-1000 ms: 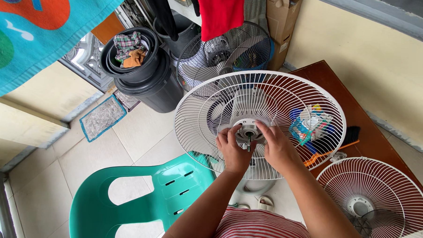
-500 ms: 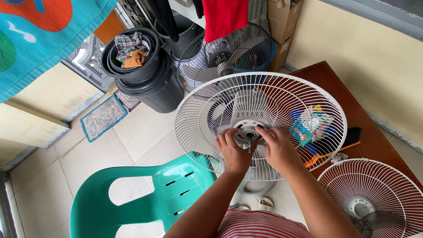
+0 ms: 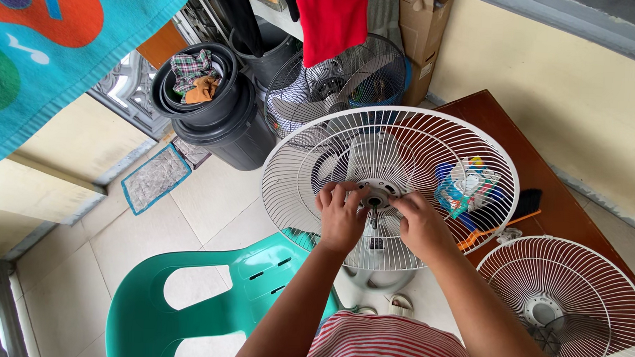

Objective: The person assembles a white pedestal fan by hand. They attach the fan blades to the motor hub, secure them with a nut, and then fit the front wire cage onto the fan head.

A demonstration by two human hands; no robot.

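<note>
A round white wire fan guard [image 3: 431,144] faces up at me on a fan, with a grey hub and motor shaft [image 3: 376,198] at its centre. My left hand [image 3: 341,216] rests on the guard's left side of the hub, fingers curled over the wires near the hub rim. My right hand [image 3: 420,224] lies on the wires just right of the hub, fingertips touching the hub's edge near the shaft. Neither hand lifts anything free of the fan.
A green plastic chair [image 3: 208,294] stands at lower left. Black stacked buckets [image 3: 221,119] with cloth sit behind, next to a second fan [image 3: 338,77]. Another white guard [image 3: 563,303] lies on a brown table [image 3: 506,122] at right, beside an orange-handled brush [image 3: 499,227].
My left hand has slid up and left from below the hub onto its upper left rim. My right hand has dropped slightly down and right of the hub.
</note>
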